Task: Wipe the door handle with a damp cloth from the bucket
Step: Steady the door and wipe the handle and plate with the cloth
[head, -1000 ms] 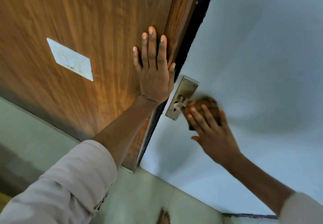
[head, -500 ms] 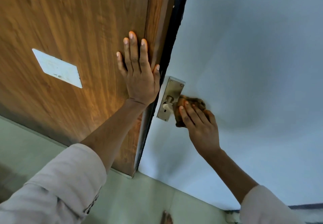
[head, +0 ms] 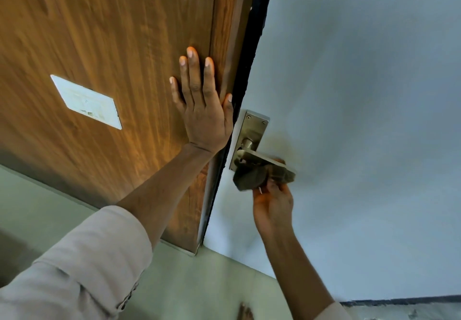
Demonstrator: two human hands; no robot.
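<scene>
One door handle shows, a brass-coloured lever on a tall metal plate fixed near the edge of the pale grey door on the right of the scene. One cloth, dull brown and bunched, sits against the underside of the lever, touching it and hanging just below where the lever meets the plate. The right hand comes up from below with its grip closed on the cloth, fingers curled up into the fabric; the far end of the lever sticks out to the right above the fingers. The left hand lies flat and open on the one brown wooden panel to the left, its five fingers spread, holding nothing, the thumb close to the dark edge strip between wood and grey door. One white rectangular plate is set in the wood, well to the left of that hand. Both forearms are bare, with two pale rolled sleeves nearer the camera. Pale green floor tiles run along the bottom.
</scene>
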